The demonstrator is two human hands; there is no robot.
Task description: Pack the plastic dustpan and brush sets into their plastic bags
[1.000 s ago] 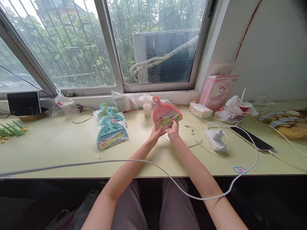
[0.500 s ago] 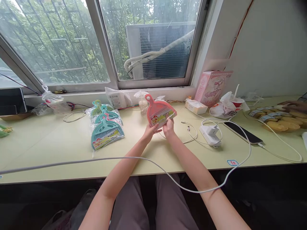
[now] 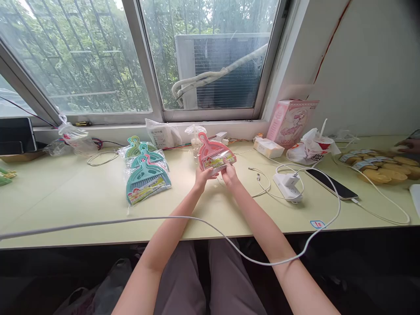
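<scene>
Between both hands, a pink dustpan and brush set [image 3: 213,151] in clear plastic wrap is held above the table, its handle pointing away from me. My left hand [image 3: 204,177] grips its lower left corner with the thumb on the front. My right hand [image 3: 229,173] pinches the lower right edge, thumb also in front. To the left lies an overlapping row of similar wrapped sets: a blue-green dustpan set [image 3: 147,181] nearest, others in teal and green behind it. The fingers behind the pink set are partly hidden.
A white cable [image 3: 203,220] crosses over the table's front and my right forearm. At right lie a power strip [image 3: 288,188], a phone [image 3: 333,183] and packs of yellow-brown food [image 3: 383,168], near another person's hand [image 3: 408,144]. A pink box [image 3: 292,122] stands by the wall.
The pink dustpan set has tilted back and turned slightly, moving a little left with both hands still on it. At far right the other person's hand has drawn back from the packs.
</scene>
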